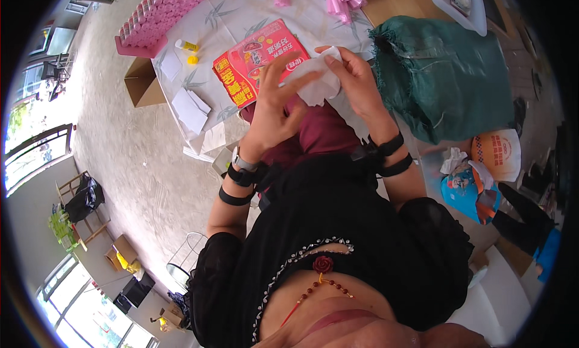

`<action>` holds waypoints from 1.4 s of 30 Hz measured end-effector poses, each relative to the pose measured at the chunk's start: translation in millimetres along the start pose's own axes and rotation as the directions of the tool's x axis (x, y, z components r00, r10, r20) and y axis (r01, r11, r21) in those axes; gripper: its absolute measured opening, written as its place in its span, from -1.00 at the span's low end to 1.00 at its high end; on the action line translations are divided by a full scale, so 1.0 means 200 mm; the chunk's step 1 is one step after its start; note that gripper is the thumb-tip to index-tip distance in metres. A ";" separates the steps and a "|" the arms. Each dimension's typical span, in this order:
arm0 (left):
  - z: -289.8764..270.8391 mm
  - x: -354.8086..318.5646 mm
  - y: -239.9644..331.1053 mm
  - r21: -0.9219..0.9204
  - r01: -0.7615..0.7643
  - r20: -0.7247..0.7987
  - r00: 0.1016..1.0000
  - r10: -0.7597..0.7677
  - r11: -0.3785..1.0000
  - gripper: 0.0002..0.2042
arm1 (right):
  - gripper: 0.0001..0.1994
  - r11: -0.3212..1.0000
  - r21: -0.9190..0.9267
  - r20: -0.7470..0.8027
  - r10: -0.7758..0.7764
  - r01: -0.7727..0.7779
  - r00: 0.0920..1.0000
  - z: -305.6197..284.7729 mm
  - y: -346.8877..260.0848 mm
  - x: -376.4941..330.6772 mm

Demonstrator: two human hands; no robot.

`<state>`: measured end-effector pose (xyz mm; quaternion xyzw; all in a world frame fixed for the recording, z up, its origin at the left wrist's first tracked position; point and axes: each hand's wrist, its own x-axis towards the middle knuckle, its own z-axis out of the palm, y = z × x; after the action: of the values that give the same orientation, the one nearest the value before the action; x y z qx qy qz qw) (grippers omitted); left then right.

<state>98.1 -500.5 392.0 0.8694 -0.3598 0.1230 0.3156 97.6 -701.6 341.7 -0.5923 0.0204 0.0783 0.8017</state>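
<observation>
Both hands up over the table now, left hand (274,110) and right hand (356,76) pinching a thin white sheet (319,82) between thumbs and fingertips, and with grips that light it could tear or slip onto the red packet (256,67) just beyond the fingers.

your left hand (272,110) and right hand (356,76) pinch a white paper piece (319,82) between them, just above the red printed box (256,61) lying at the table's (253,13) near edge. a green sack (446,76) sits beside your right wrist.
</observation>
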 end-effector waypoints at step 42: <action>0.41 -0.07 -0.01 -0.590 0.560 -0.180 0.612 -0.770 0.582 -0.64 | -0.48 0.980 0.193 -0.196 0.081 -0.043 0.977 0.39 0.23 -0.14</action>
<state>87.7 -543.7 322.2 0.7853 0.0616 0.0821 0.6106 58.1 -617.1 324.9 -0.5182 0.1278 0.0405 0.8447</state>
